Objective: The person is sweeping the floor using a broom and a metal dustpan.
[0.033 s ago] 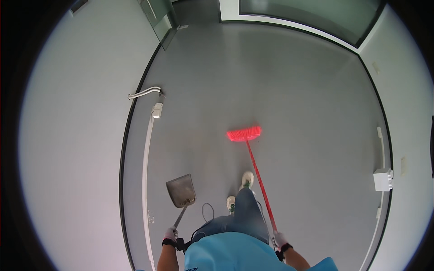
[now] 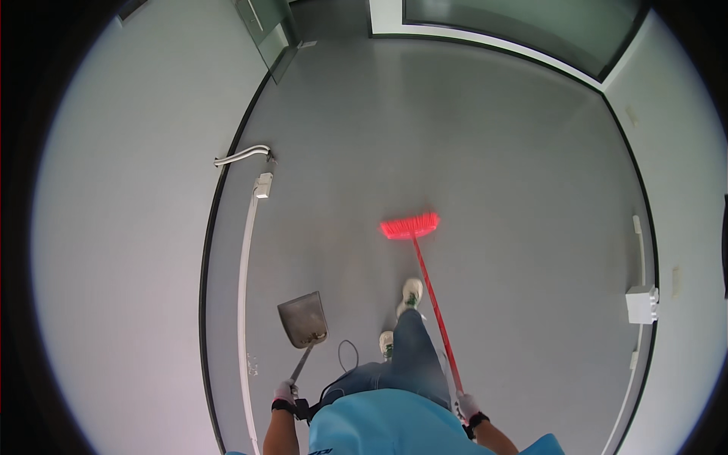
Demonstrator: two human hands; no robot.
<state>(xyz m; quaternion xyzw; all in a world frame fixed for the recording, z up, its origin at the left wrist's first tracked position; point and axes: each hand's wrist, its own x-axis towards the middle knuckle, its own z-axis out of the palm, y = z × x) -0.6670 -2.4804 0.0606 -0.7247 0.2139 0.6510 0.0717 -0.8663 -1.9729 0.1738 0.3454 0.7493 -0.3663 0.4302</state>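
My left hand (image 2: 285, 392), in a light glove, is closed round the handle of a grey dustpan (image 2: 298, 315). The pan sits to the left of my feet, and a bit of debris shows near its handle end. On my right side, my gloved right hand (image 2: 468, 406) grips the long red handle of a broom (image 2: 410, 226). The handle slants forward and left to the bright pink-red bristle head, which is on the floor ahead of my shoes. Some fingers of each hand are hidden from view.
Along the left wall, a white cable channel (image 2: 244, 280) ends at a small box (image 2: 263, 185), with a bent white conduit (image 2: 246, 155) beyond. A white box (image 2: 642, 305) stands by the right wall. A glass door (image 2: 262, 30) is far left. A thin cable loop (image 2: 347, 353) hangs beside my leg.
My leading foot has shifted very slightly forward and left. The broom and dustpan look almost unmoved, still in my hands.
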